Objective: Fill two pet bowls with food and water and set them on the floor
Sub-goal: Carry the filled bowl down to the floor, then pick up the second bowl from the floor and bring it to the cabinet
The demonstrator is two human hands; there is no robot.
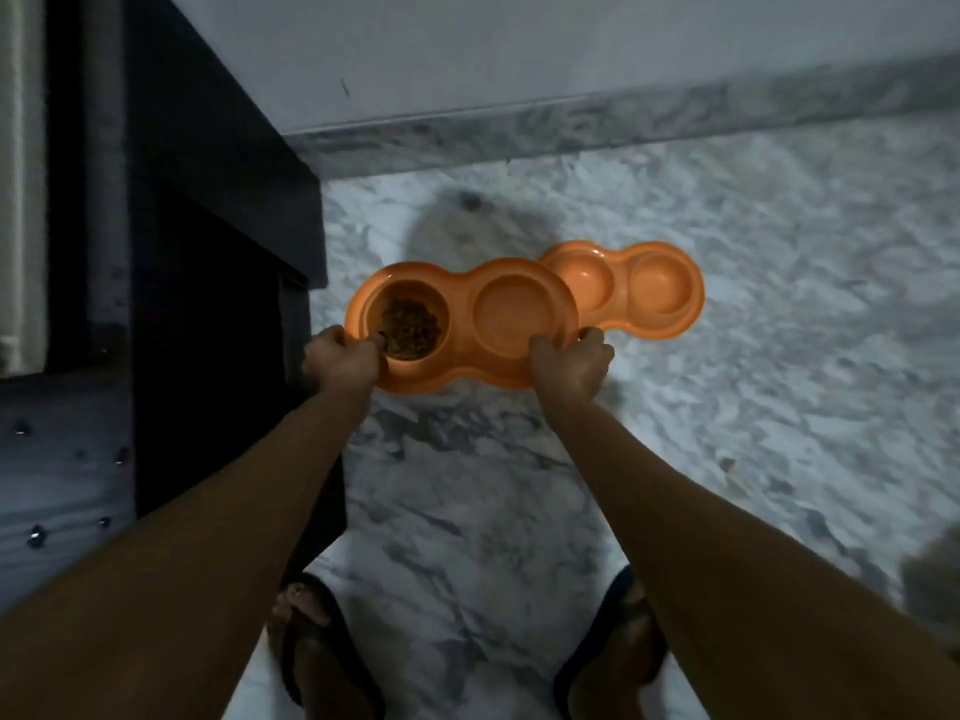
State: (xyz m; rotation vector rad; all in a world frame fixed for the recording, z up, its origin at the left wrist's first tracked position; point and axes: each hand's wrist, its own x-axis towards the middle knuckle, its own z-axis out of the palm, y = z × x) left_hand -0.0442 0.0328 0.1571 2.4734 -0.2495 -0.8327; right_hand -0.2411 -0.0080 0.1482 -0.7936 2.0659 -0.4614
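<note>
I hold an orange double pet bowl (462, 356) above the marble floor with both hands. My left hand (340, 361) grips its left end and my right hand (571, 363) grips its right end. The left cup holds brown dry food (410, 327); the right cup (514, 309) looks smooth, and I cannot tell whether water is in it. A second orange double bowl (639, 298) lies on the floor just behind and to the right, partly hidden by the held one; both its cups look bare.
A dark cabinet (218, 262) stands at the left, close to the held bowl. A marble skirting (571, 132) runs along the wall ahead. My feet in dark sandals (322, 646) stand below. A blurry furry shape (932, 579) shows at the right edge.
</note>
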